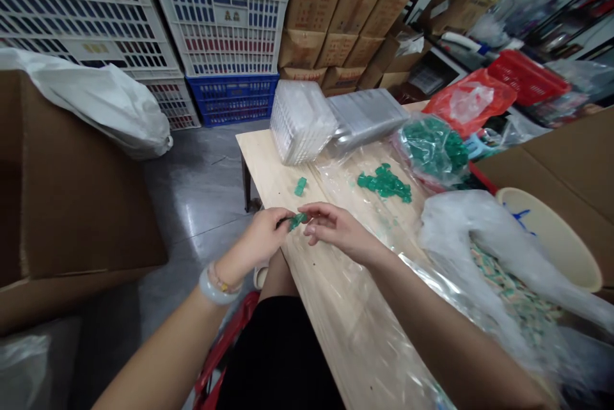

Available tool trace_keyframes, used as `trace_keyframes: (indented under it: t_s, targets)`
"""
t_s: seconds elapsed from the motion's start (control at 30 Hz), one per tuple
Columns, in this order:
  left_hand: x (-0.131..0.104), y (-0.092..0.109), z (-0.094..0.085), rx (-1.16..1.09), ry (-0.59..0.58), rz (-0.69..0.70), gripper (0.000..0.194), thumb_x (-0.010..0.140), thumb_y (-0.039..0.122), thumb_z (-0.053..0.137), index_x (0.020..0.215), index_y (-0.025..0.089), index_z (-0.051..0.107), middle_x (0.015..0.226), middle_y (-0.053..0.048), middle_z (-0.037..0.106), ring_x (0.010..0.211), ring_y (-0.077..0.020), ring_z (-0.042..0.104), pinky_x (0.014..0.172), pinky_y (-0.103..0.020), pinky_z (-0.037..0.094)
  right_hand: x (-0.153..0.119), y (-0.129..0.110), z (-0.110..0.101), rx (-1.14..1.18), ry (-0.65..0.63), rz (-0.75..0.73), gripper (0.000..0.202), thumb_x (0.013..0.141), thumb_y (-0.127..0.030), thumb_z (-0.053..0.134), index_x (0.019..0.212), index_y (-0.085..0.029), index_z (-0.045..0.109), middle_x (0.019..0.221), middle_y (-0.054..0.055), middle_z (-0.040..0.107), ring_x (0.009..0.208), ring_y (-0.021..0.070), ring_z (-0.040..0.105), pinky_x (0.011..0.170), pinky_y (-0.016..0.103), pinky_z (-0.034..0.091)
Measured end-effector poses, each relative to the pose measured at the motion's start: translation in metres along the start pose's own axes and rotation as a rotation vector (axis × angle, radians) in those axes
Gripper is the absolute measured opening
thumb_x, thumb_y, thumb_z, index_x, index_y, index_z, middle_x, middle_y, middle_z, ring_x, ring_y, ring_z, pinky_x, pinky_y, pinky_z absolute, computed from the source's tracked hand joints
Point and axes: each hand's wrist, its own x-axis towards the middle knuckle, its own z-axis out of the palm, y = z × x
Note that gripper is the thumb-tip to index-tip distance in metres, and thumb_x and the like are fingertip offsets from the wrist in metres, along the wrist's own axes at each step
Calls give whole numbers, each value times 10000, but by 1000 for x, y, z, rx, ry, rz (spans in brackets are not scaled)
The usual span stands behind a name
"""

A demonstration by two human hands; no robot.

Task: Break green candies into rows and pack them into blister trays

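Over the near edge of the wooden table, my left hand is closed on a small green plastic piece. The thumb and forefinger of my right hand come up to the same piece from the right, its fingers curved and apart; whether they touch it I cannot tell. Just beyond my hands lies another green piece on the bare wood. A loose pile of green pieces rests on clear plastic film further right.
Clear plastic trays are stacked at the table's far end. A bag of green pieces and a bag of mixed pieces stand right, beside a cream bowl. A large cardboard box is at left, with crates behind.
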Motion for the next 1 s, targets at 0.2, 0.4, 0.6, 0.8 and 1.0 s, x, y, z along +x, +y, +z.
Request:
trace_keyframes:
  t_s: [0.2,0.4,0.6,0.8,1.0]
  targets:
    - [-6,14,9,246,36,124,225,791,148,418,896,162,616,810,-61,593,791,-165,554,725,-276,424,-5,-5,0,-581,196,-217,174,668,-98,483,757,-220,570,719,1,580,656,132,535,603,269,424]
    - [-5,17,17,243,26,96,227,807,148,397,890,144,609,821,-71,585,789,-171,551,722,-286,418,-11,-2,4,-886,288,-335,139,729,-131,448,719,-203,566,697,33,587,656,148,537,620,270,403]
    - [-14,21,10,-40,-21,-18,181,783,168,421,722,134,588,652,-12,561,639,-118,506,603,-228,382,-6,15,-7,-824,605,-335,134,734,-179,440,747,-165,572,670,30,595,624,145,560,606,264,421]
    - [-34,20,15,-573,-215,-220,204,772,292,472,803,119,576,571,19,485,489,-69,421,487,-202,342,4,23,-38,-590,800,-299,166,727,-196,418,830,-161,544,679,14,579,575,131,560,561,266,449]
    - [-18,10,45,-866,-43,-234,228,755,313,518,845,114,584,616,-7,514,559,-86,472,512,-206,383,-8,32,9,-584,535,-440,199,712,-120,429,788,-184,602,815,50,585,770,144,565,687,281,468]
